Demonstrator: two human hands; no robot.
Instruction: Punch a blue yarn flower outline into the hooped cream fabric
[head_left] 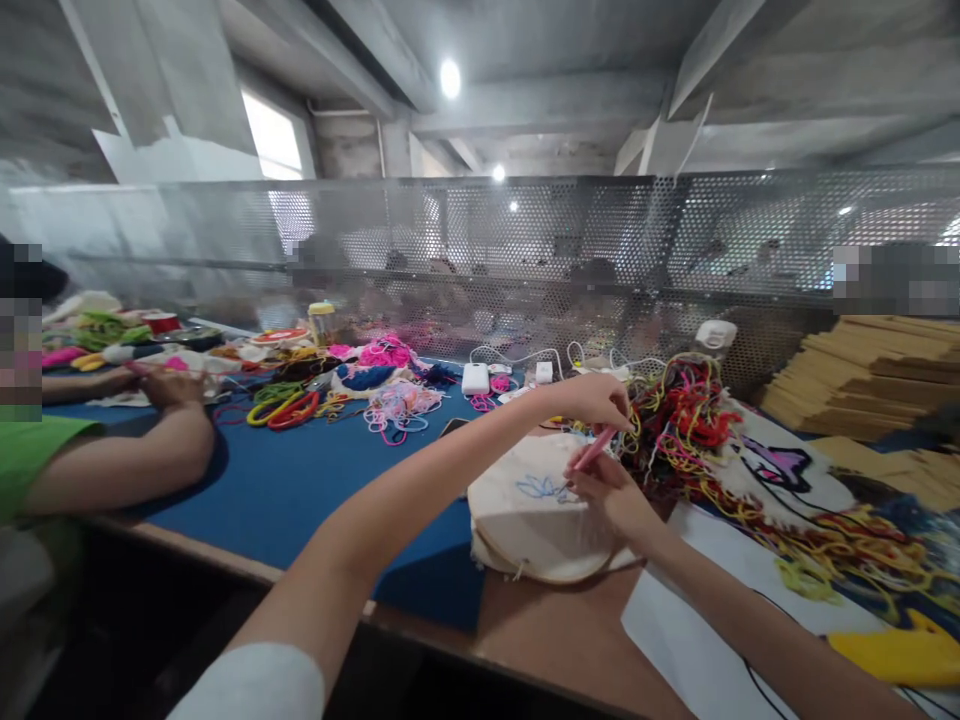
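Note:
A round hoop with cream cloth (540, 545) lies at the table's front edge, with a blue stitched leaf-like outline (544, 488) on it. My right hand (604, 485) is closed around a pink pen-like tool (595, 450) above the right part of the cloth. Just above it, my left hand (596, 400) reaches across, its fingers bent down near the tool's upper end; whether they pinch something is too small to tell. Beside both hands, on the right, is a big tangle of coloured yarn (694, 415).
White paper (690, 620) and a yellow object (900, 650) lie at the right, below stacked brown boards (870, 380). Yarn bundles (401, 405) and a white box (475, 379) stand farther back. A person's arm (150, 450) rests at the left. A perforated metal screen (480, 240) runs behind.

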